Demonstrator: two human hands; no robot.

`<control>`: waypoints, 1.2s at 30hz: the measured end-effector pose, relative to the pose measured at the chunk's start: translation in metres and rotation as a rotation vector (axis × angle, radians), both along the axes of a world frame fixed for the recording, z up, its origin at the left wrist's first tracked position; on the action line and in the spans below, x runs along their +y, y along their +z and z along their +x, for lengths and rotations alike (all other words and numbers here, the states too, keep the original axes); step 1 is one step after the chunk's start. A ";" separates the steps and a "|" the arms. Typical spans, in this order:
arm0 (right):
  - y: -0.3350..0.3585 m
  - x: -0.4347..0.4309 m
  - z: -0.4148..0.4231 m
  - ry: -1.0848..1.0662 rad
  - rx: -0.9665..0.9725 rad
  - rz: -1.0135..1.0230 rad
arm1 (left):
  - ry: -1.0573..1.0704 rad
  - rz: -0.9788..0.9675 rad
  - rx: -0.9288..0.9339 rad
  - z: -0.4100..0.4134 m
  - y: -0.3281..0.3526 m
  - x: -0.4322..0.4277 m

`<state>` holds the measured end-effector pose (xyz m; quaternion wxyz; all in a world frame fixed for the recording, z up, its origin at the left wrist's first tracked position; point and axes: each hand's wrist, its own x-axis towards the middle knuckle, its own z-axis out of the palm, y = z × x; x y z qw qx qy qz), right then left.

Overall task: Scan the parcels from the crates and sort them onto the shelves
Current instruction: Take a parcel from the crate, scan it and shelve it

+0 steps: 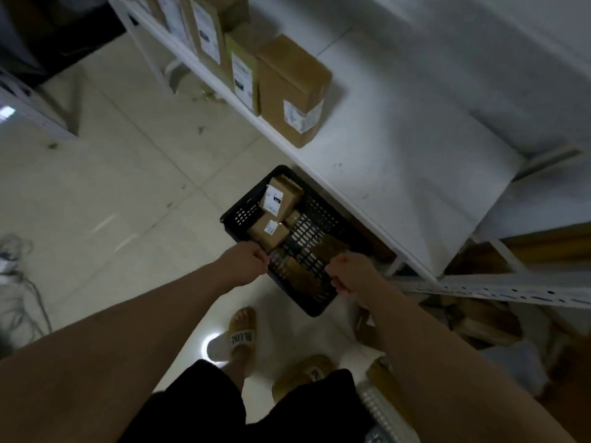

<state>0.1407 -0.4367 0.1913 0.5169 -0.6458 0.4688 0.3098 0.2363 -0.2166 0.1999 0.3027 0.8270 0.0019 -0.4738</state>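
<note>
Seemingly to keep its parcels (281, 196) handy beside the shelf (383, 148), left grip (246, 260) and right grip (348, 276) each clench the crate (243, 215) by its near rim.

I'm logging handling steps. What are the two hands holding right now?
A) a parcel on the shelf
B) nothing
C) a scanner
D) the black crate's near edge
D: the left hand and right hand both curl over the near edge of the black crate, which has cardboard parcels inside it.
</note>
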 end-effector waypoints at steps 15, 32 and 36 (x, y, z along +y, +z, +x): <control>-0.194 0.016 0.185 0.456 -0.127 -0.170 | 0.070 -0.032 -0.095 0.081 -0.198 0.013; -0.382 0.010 0.270 0.522 -0.186 -0.420 | 0.202 -0.001 -0.122 0.116 -0.342 0.019; -0.381 0.018 0.266 0.571 -0.086 -0.373 | 0.221 0.011 -0.107 0.113 -0.336 0.021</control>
